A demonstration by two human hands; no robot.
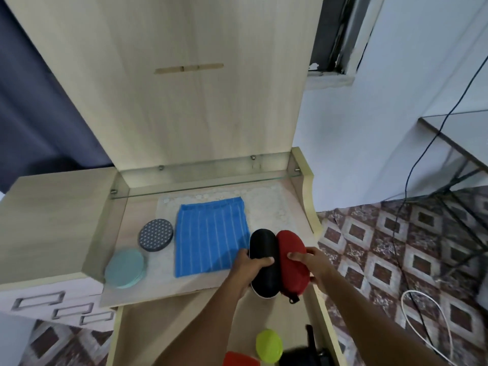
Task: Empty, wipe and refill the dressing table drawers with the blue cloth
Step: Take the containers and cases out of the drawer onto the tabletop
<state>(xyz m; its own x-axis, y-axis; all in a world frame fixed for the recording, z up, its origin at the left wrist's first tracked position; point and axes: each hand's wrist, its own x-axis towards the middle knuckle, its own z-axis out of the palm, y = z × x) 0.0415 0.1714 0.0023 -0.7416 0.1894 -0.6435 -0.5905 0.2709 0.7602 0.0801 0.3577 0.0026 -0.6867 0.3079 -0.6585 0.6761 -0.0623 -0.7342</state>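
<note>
Two cases: left hand (247,268) fingers grip the black case (262,262), right hand (314,265) the red case (291,262).

We reach both bare forearms forward and up from below. Our left hand (249,268) curls around a black case (262,262), thumb across its top, fingers beneath. Our right hand (313,265) clasps a red case (291,260), thumb on top, fingers wrapped around its far side.

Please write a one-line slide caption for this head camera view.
Left hand holds a black case, right hand a red case, beside the blue cloth.
</note>
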